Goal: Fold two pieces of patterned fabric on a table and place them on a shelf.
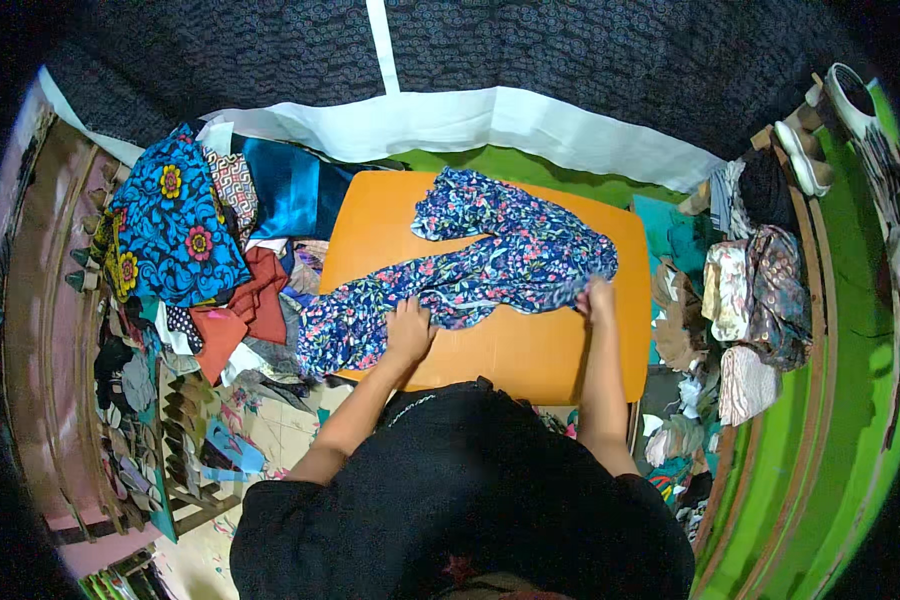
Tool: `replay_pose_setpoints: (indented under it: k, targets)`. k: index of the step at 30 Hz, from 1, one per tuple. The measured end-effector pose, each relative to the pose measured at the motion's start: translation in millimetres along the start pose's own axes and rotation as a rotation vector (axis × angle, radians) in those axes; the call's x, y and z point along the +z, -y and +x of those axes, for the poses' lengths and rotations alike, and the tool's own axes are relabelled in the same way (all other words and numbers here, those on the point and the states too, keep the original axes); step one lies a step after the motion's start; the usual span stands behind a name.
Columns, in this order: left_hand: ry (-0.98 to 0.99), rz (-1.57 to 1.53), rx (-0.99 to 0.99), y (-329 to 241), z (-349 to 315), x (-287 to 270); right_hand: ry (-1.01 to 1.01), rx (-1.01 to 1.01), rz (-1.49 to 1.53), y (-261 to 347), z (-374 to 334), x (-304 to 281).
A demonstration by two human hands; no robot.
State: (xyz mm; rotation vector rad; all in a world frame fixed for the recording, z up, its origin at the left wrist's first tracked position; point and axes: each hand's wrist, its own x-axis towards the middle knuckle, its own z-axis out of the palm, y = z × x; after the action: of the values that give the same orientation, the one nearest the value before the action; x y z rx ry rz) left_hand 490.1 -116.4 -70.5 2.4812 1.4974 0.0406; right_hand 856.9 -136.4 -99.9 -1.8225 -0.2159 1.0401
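Note:
A navy floral garment (510,262) lies spread across an orange tabletop (530,360). Two long leg-like parts run off it toward the left, one at the far side and one nearer me that hangs past the table's left edge. My left hand (408,328) rests on the nearer part, its fingers laid apart over the cloth. At the garment's right end, my right hand (597,298) is closed on the near edge, and the cloth there is slightly blurred. Its fingertips are partly hidden.
Left of the table rises a pile of clothes, topped by a blue flowered cloth (175,225). Racks with shoes stand at both sides. Folded fabrics (770,290) hang on the right rack. A dark curtain (590,70) with a white border closes off the far side.

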Motion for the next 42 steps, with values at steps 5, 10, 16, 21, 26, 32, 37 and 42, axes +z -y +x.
replay_pose_setpoints:
  k: [5,10,16,21,26,32,37,42]
  targets:
    - [-0.003,-0.514,0.024,31,55,-25,0.21,-0.065,0.444,134,-52,-7]
    - [-0.35,-0.988,0.098,48,80,-143,0.371,-0.197,0.845,220,-18,-29]
    - [-0.283,-0.805,0.112,47,71,-229,0.517,-0.562,0.771,291,-34,-9]
    - [-0.352,-0.807,0.042,77,77,-224,0.472,-0.606,0.775,308,-51,14]
    - [-0.577,-0.695,0.167,79,75,-229,0.43,-0.586,0.753,306,-50,18]
    - [-0.612,-0.977,0.139,68,66,-245,0.219,-0.458,0.715,302,-39,8]
    - [-0.476,-0.888,0.168,17,48,-233,0.272,-0.379,0.848,290,-19,-14]
    - [0.218,-0.776,0.332,-11,8,-118,0.21,-0.392,0.854,221,-59,-12]
